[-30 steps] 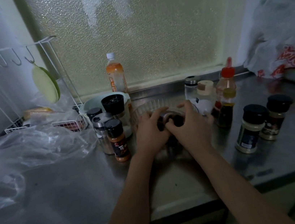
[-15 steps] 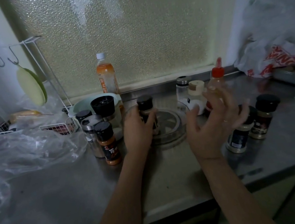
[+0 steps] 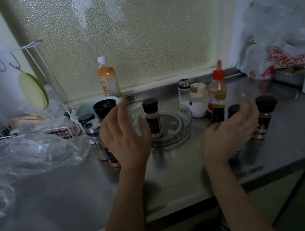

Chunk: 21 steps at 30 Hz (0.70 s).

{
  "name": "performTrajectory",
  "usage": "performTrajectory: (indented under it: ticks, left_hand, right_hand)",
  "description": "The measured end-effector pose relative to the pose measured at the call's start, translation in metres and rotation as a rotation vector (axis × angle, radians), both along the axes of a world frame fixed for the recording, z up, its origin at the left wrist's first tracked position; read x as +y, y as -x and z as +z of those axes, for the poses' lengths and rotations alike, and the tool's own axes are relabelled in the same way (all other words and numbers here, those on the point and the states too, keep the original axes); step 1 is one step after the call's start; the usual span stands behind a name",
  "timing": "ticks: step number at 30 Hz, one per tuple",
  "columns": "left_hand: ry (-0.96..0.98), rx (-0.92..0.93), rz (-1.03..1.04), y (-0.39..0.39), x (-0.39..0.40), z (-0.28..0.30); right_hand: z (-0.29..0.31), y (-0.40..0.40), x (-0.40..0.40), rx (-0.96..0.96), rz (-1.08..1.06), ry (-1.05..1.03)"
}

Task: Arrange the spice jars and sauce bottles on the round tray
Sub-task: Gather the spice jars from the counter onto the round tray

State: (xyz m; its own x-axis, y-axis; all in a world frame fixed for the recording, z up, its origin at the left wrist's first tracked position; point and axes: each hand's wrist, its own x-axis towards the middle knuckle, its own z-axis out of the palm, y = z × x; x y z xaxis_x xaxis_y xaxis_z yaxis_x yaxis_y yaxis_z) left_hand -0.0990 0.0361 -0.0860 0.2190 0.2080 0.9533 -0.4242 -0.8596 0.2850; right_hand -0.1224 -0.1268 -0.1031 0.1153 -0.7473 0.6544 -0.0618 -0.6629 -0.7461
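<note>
Round tray: clear, shallow-walled, on the steel worktop at the far middle, below the frosted window.
Jar on tray: one black-capped spice jar stands upright at the tray's left side, leaving the remaining floor open, probably for the others.
Left hand: fingers spread and holding nothing, hovering just left of the tray, in front of the left cluster.
Left cluster: a steel-lidded shaker, an orange-based jar partly hidden by the hand, and a black grinder, all off the tray.
Right hand: loosely curled, gripping nothing, near a dark-capped jar that it partly hides; contact cannot be told.
Right cluster: a dark sauce bottle, a red-capped bottle, a white-filled jar, a glass shaker and a brown spice jar, grouped within easy reach.
Progress, judged: early; most containers are not yet on the tray.
</note>
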Motion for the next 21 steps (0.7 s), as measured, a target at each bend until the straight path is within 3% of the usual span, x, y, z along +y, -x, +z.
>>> performTrajectory:
  ticks: [5,8,10,14,18,21]
  left_hand:
    - [0.235,0.235,0.108,0.011,0.011,-0.009]
    - [0.272,0.282,0.071,0.010,0.012,-0.013]
    - [0.301,0.290,0.011,0.013,0.011,-0.015]
    - [0.304,0.329,-0.036,0.017,0.015,-0.017]
    - [0.335,0.387,-0.059,0.020,0.024,-0.018]
    - [0.369,0.309,-0.111,0.022,0.022,-0.014]
  right_hand:
    - [0.004,0.006,0.000,-0.097,0.156,-0.164]
    - [0.009,0.014,0.007,-0.305,0.317,-0.019]
    - [0.011,0.013,0.016,-0.350,0.549,0.057]
    - [0.017,-0.004,0.036,-0.128,0.862,0.122]
    - [0.012,-0.020,0.041,0.070,0.925,0.179]
    - [0.002,-0.025,0.040,0.162,0.915,0.183]
